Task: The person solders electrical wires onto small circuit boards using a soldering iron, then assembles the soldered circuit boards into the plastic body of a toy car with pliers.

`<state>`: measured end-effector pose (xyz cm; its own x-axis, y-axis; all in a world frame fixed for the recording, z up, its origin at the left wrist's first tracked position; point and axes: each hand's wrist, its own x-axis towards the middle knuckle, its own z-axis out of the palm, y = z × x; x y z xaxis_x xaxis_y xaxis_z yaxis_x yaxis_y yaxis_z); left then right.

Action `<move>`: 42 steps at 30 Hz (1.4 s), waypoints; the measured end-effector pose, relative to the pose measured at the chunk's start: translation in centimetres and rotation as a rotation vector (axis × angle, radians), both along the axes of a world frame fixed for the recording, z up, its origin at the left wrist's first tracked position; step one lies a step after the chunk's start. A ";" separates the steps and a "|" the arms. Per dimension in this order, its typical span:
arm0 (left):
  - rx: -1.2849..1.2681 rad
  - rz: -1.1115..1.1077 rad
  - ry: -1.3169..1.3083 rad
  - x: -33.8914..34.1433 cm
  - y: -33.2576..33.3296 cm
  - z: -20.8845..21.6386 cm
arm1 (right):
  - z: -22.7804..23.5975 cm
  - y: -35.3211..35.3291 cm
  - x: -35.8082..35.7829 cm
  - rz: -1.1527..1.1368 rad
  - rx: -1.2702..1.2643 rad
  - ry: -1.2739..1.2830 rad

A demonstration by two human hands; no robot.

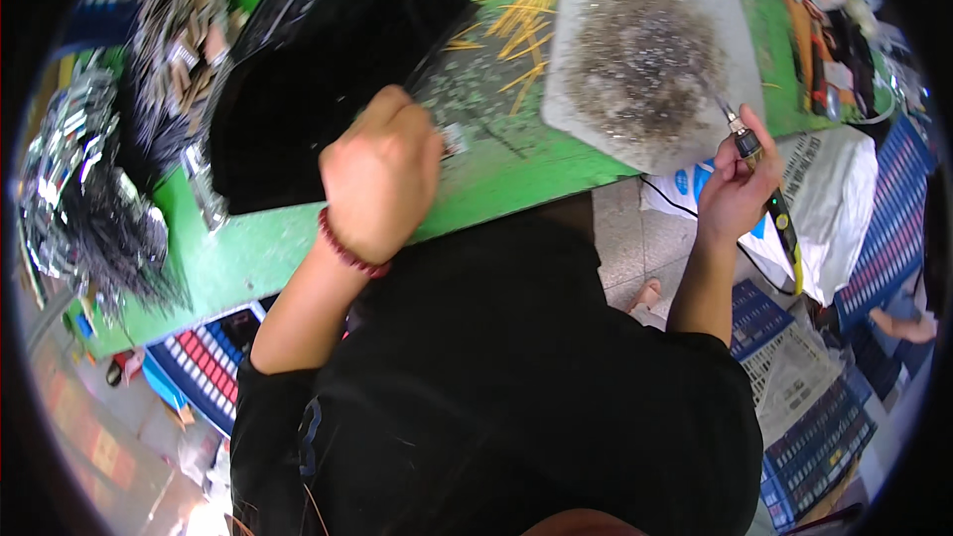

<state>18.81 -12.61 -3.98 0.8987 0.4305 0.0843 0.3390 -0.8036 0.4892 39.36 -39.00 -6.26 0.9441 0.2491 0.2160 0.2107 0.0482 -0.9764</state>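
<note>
a green table (516,171) is set across the far side of the scene. the left hand (382,174) is positioned over the near part of the table, in front of a large black glossy container (298,129). its fingers are curled inward; the fingertips are hidden, and whether anything is gripped cannot be told. a red beaded bracelet (342,248) is worn on the left wrist. a small flat piece (453,140) is seen just right of the left hand; contact between the two cannot be confirmed.

a pen-shaped tool (783,223) is held in the right hand (737,194), with the fingers and thumb closed around its dark grip. the slim metal end of the tool is directed to the far left, over the right part of a pale board (596,131). the tip is blurred, and its contact with the board cannot be determined. the middle of the board is covered by dark and shiny specks (645,60). a cable (764,273) is seen below the tool.

thin yellow sticks (526,22) are scattered between the container and the board. bundles of silvery strips (74,169) are placed at the left. a white sack (839,174) is located to the right, beside a blue tray (888,218).
</note>
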 end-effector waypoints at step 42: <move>-0.004 0.025 0.003 0.4 -0.3 0.4 | -0.9 -3.7 4.0 -0.292 -0.079 -0.151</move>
